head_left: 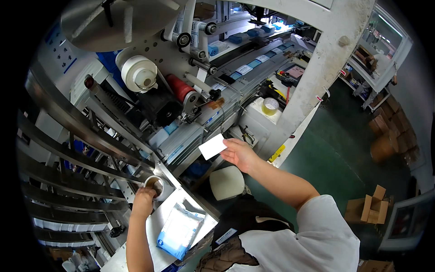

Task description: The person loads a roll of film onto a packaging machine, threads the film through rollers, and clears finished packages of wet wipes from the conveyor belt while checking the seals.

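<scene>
Right side: pinches a white card [212, 147] in right grip [240, 155]. Clamps at the card's right-hand end, with no more gap between thumb and fingers than the card takes up; leaves most of the blank face uncovered. Holds card in the air, tilted in view, near the close end of the conveyor [186, 140] and, as seen from above, just beyond a pale seat [226, 183].

Left side: bends left grip [143, 201] over the near rim of a white cup-like vessel [166, 189], brownish inside. Seems to touch the rim, with fingertips partly hidden; cannot tell whether clasped on anything or loose. Find the vessel at the far end of a white table [166, 209], close by curved metal bars [74, 187].

On same table, nearer the body: note a white-and-blue packet [180, 230], lying flat just right of left forearm, apart from both grips.

Farther off: note a white roll [132, 75] and a red roller [180, 87] on the machine, a roll of yellowish tape [270, 106] on a white box, well apart from card. To the right, on green floor [312, 152]: log a cardboard box [368, 208] with flaps up.
</scene>
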`<state>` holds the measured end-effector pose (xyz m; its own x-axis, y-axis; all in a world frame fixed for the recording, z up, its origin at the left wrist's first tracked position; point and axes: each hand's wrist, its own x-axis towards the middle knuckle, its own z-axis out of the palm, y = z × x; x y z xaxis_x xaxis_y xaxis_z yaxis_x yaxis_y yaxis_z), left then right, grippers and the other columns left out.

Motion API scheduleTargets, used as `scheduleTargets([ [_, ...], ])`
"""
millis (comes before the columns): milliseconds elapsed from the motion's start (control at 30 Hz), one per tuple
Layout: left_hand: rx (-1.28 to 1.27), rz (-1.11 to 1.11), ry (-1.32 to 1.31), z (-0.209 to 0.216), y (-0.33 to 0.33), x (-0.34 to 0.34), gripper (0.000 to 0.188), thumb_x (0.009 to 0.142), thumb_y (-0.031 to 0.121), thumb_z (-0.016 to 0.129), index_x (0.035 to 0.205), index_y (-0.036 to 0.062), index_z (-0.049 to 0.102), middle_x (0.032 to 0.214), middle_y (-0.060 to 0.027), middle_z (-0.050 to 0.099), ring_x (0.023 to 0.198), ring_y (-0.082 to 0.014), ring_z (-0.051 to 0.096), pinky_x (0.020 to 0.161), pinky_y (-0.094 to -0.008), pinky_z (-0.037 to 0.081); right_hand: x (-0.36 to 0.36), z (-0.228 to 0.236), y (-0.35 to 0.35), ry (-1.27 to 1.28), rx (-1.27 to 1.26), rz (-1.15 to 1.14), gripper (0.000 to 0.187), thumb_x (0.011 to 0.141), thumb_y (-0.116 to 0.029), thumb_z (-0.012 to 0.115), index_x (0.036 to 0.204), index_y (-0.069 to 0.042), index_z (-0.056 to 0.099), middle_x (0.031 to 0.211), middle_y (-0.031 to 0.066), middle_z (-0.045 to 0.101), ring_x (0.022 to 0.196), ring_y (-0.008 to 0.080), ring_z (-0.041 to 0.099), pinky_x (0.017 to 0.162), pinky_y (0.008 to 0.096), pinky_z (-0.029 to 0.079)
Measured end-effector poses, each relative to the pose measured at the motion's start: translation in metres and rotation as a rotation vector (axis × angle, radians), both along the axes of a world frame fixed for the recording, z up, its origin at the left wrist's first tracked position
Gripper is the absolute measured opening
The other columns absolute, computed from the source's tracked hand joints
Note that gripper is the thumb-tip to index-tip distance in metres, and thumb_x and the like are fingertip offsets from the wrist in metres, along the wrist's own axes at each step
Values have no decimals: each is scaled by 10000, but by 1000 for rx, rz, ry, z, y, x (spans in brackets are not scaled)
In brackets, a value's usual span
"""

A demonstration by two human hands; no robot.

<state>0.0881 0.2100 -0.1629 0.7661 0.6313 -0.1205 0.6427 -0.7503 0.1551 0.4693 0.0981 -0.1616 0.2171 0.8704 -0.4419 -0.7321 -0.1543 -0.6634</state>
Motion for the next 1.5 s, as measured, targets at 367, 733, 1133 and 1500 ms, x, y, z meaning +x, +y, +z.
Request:
scheduleTargets([
  [367, -885, 563, -1556, 72, -150, 47, 586, 932, 414, 514, 1293, -38, 418, 1275, -139, 496, 1172, -229, 493, 982, -358, 397, -154, 67, -24, -1436, 1044, 115, 266, 749, -172, 725, 975, -49, 658, 1078, 93, 630, 952, 263, 605, 786, 358, 502],
  [733, -783, 880, -1580, 84, -193, -4, 192, 888, 106, 613, 1028, -25, 603, 810, -51, 649, 718, -76, 594, 641, -201, 460, -181, 84, -21, -392, 425, 949, 227, 866, -186, 656, 968, 3, 579, 769, 19, 611, 684, 59, 560, 622, 193, 451],
  [1133, -880, 881, -1530, 77, -200, -24, 190, 867, 60, 626, 1028, -39, 617, 756, -43, 635, 647, -43, 578, 550, -169, 439, -202, 76, -17, -456, 215, 1165, 225, 811, -154, 710, 948, -31, 580, 715, 27, 607, 620, 61, 567, 539, 199, 456],
  [1500, -613, 1010, -1368, 59, -200, -54, 337, 854, 19, 609, 1178, -23, 527, 878, -67, 645, 721, -141, 649, 618, -217, 495, -177, 75, -7, -677, 135, 1061, 129, 808, -87, 695, 772, -45, 577, 638, 10, 610, 525, 56, 564, 465, 173, 435],
])
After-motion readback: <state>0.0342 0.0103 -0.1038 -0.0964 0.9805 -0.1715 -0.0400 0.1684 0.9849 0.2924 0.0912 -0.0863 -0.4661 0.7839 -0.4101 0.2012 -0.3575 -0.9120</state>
